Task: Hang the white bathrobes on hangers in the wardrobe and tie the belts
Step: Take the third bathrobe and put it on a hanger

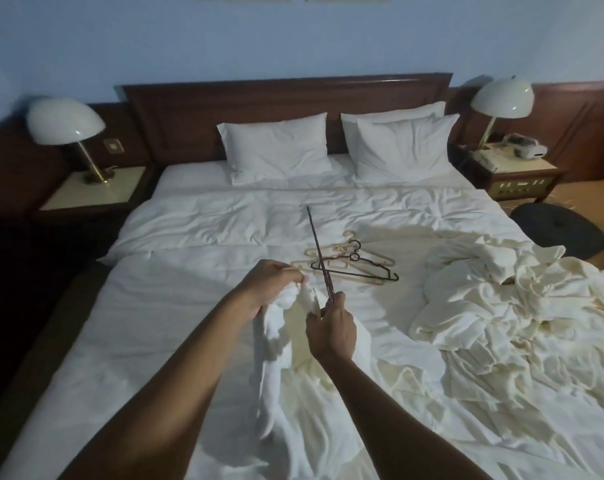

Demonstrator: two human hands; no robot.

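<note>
A dim hotel bedroom, blue wall, dark wood headboard [286,98], a made bed [196,306] with two pillows and a domed lamp on each side table. No wardrobe is in sight from here.

The work looks barely begun. The left hand [272,289] bunches the top of one white robe [293,393] in curled fingers, lifting it off the near middle of the bed, while the rest of the robe trails down toward the foot edge. The right hand [331,327] pinches the end of a thin dark hanger [319,252], seen edge-on so it reads almost as a rod, slanting up and away toward the pillows. It sits just beside the gathered cloth; I cannot tell whether any part of it is yet inside the robe.

Past the hands, near the bed's centre, lies a small heap of spare hangers [352,263], cream ones with a black one on top. Along the right edge sprawls a crumpled pile of more robes [501,317], none on a hanger.

So by my reckoning nothing is hung, no belt is tied, and I can pick out no belt in the folds. This first robe needs threading onto its hanger, carrying off to the wardrobe, belting; then the pile follows.
</note>
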